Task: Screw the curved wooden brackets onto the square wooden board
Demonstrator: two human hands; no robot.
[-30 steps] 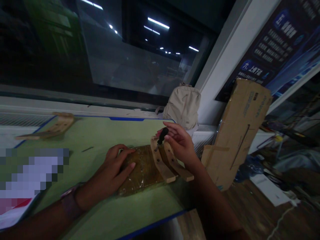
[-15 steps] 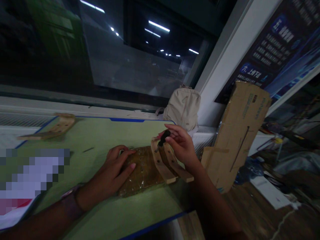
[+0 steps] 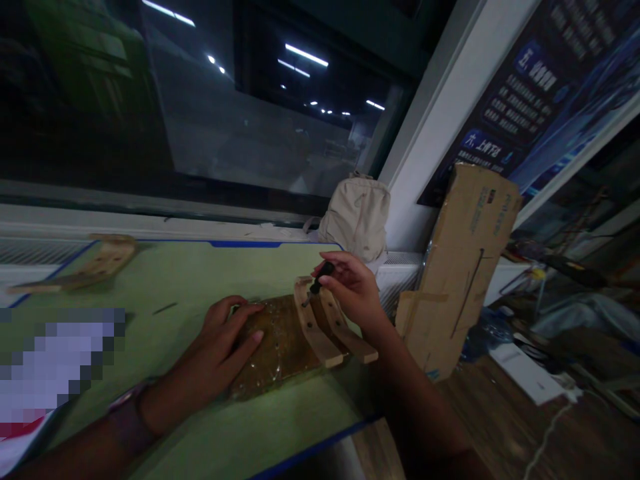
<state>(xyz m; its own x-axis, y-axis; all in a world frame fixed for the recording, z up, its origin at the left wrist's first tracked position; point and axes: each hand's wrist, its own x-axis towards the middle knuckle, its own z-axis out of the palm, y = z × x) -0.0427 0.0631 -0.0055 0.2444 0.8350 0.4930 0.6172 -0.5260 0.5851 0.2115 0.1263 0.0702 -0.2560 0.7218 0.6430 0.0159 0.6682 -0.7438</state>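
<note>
In the head view my right hand (image 3: 355, 290) grips the black handle of a small screwdriver (image 3: 322, 276) between thumb and fingers. Its shaft slants down to the upper part of a curved wooden piece (image 3: 320, 340) with holes in it. Beside this piece lies a similar curved piece (image 3: 347, 331), partly behind my right hand. Both rest on a brown block wrapped in shiny clear tape (image 3: 283, 337). Flat on the left end of that block lies my left hand (image 3: 220, 343), thumb and fingers apart. Whether a screw sits under the tip is too small to tell.
Another curved wooden piece (image 3: 107, 260) lies at the table's far left, with a thin dark rod (image 3: 165, 308) nearer. The table (image 3: 175, 267) has a green top with blue edging. A backpack (image 3: 357, 217) stands by the window; cardboard (image 3: 463, 267) leans at the right.
The view has shifted slightly, so most of the scene sits farther left. Both hands keep their places on the block and the screwdriver, whose handle looks slightly more tilted.
</note>
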